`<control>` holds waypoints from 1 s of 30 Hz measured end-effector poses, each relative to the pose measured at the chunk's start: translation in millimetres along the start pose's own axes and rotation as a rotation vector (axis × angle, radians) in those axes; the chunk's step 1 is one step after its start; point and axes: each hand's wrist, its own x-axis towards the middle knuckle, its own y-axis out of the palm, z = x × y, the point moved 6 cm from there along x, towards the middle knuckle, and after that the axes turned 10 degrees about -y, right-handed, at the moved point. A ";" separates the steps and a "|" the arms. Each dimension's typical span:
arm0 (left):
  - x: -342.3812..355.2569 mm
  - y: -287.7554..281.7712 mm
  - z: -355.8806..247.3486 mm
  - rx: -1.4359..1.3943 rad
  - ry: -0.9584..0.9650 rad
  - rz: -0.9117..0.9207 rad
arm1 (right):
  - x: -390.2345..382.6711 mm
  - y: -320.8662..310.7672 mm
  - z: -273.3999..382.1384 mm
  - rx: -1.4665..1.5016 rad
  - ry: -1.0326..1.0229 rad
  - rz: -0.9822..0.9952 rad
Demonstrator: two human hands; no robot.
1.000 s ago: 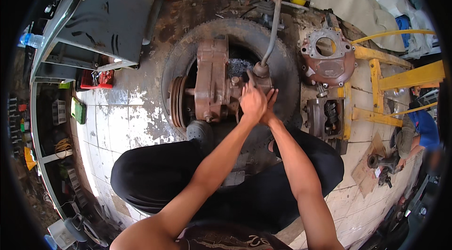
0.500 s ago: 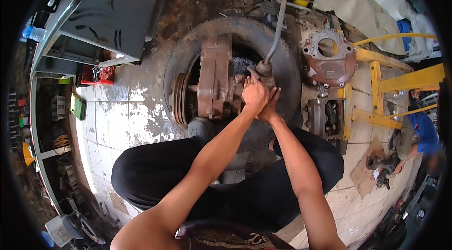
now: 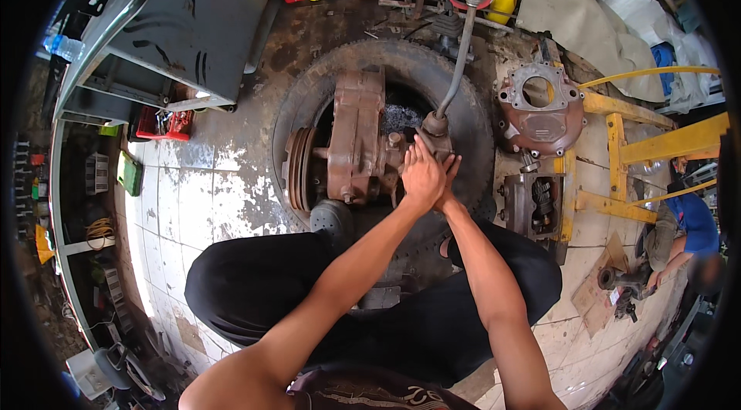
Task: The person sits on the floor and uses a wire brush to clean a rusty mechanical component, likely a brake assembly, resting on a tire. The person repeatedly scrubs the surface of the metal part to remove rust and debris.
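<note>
While we crouch over the rusty gearbox [image 3: 356,144] lying in the big tyre [image 3: 463,93], our left hand [image 3: 421,175] presses flat, fingers together, over our right hand [image 3: 448,178], whose grip we cannot tell, at the base of the bent lever [image 3: 457,62].

My hands [image 3: 427,178] boxed in: gearbox [image 3: 356,140] left, shift lever [image 3: 457,62] above, tyre wall [image 3: 463,101] right. Open room only toward my knees, btw forearms.
</note>
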 end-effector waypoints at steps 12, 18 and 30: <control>12.7 -0.4 -2.8 -0.180 -0.159 0.134 | -23.3 20.2 3.8 0.324 0.014 -0.226; 12.1 -2.5 -11.1 -0.035 0.005 0.052 | -15.5 16.6 -7.3 -0.042 -0.016 -0.008; 12.4 0.1 16.4 -0.122 -0.060 0.008 | 3.7 3.5 5.0 0.244 0.004 0.153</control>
